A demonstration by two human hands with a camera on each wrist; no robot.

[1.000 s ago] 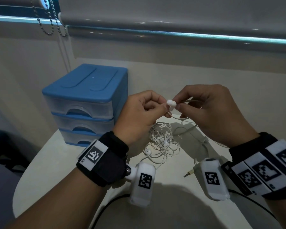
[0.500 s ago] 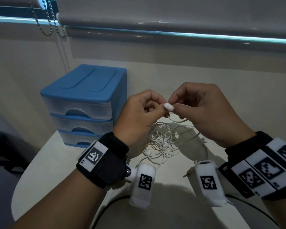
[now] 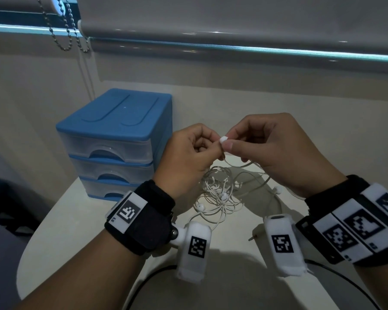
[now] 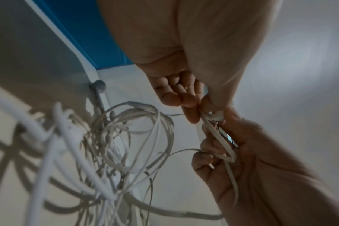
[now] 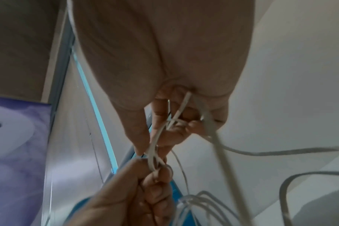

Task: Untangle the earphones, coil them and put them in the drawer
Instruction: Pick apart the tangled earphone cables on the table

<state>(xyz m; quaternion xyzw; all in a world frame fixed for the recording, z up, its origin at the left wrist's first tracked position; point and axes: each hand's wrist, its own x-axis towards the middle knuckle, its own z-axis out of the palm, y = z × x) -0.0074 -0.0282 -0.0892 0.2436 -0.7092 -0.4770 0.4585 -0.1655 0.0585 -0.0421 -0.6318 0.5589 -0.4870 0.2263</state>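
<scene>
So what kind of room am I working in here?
Probably a home or office desk by a window, not a workshop. A roller blind with a bead chain hangs above the pale table, and a small blue three-drawer organiser stands beside the tangled earphones.

— Head view position?
— High, facing forward and down over the tabletop [image 3: 211, 276], both wrists in frame, drawer unit [image 3: 114, 142] beyond.

— Wrist views?
— Each close under its palm, looking up along the fingers [image 4: 176, 97]. Both share the cable [image 5: 155, 143] pinched between the hands, as does the head view.
</scene>
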